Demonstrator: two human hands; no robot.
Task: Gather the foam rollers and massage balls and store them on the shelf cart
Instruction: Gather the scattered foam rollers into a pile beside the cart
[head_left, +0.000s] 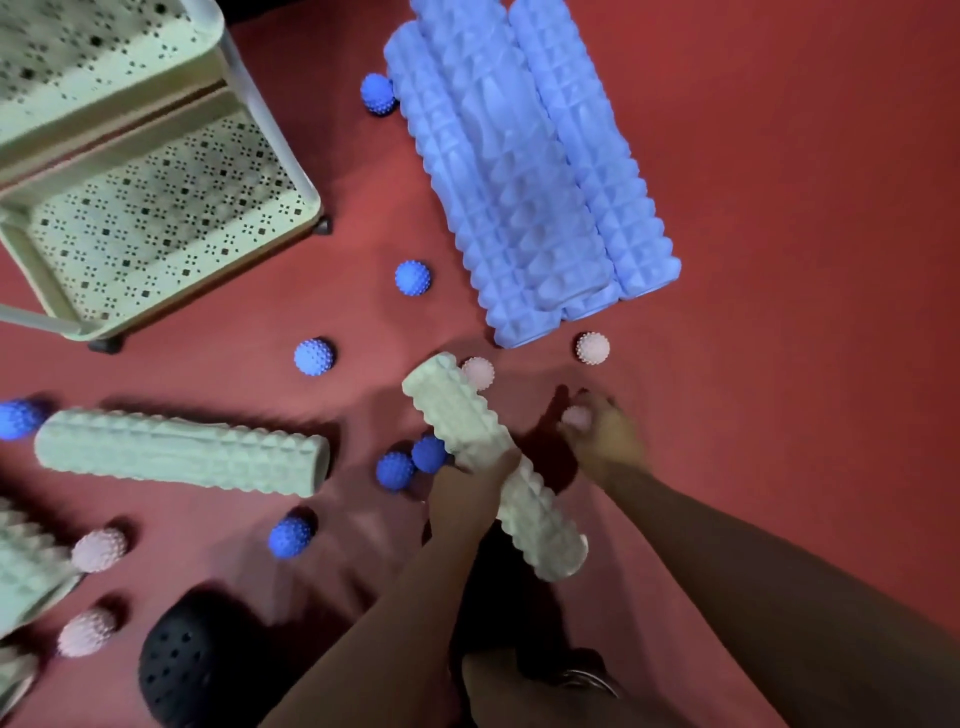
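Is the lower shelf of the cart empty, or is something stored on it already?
Empty, as far as visible. The lower shelf shows only its bare perforated surface; no roller or ball lies on it.

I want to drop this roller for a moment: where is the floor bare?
Bare red floor lies right of the stacked blue foam rollers. It is crowded around the left hand holding the pale green foam roller, among spiky blue massage balls.
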